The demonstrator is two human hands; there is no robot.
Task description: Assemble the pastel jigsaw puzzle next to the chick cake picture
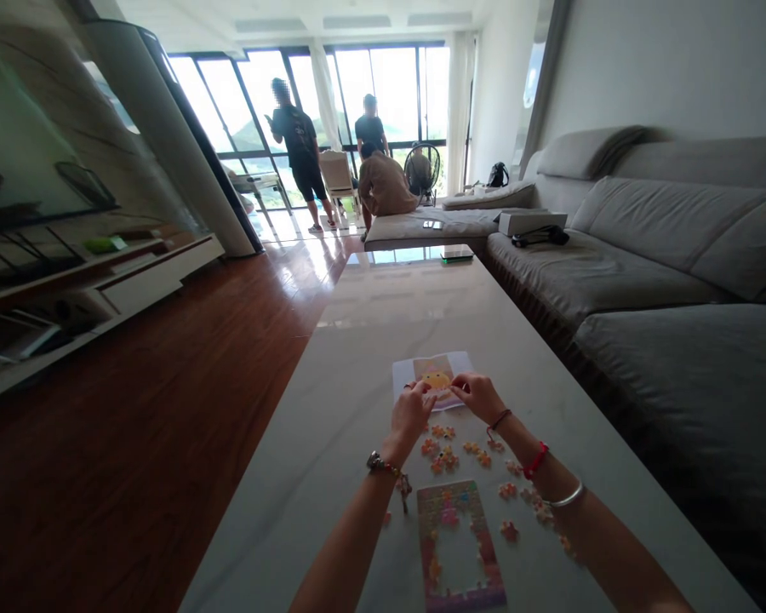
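Far beyond the puzzle board (448,504), pale print across the dark shirt (294,136) of a standing person (301,157), too small to read. On the puzzle board, a border of joined pieces in pink, orange and purple around a pale, bare middle. Flat on the tabletop (281,477), long axis running away from the body along the tabletop's length, far end tipped slightly leftward, short side nearest.

Beyond the puzzle board, a white paper sheet (403,379) with a printed picture, yellow rounded figure at its centre, slightly askew. Between sheet and puzzle board, loose puzzle pieces (445,460), knobbed, mostly orange and pink, turned every way. To the right of the puzzle board, more in a scattered trail, some partly behind the right forearm; to its left, one alone.

Beyond the puzzle board, over the sheet: left hand (414,410), fingers bent, thumb and fingertips drawn close; just beside it, right hand (477,396), thumb and forefinger pinched inward. Impossible to tell anything gripped in either. Nearer the puzzle board, a beaded bracelet (392,470) on the left wrist, a silver bangle (566,495) on the right forearm.
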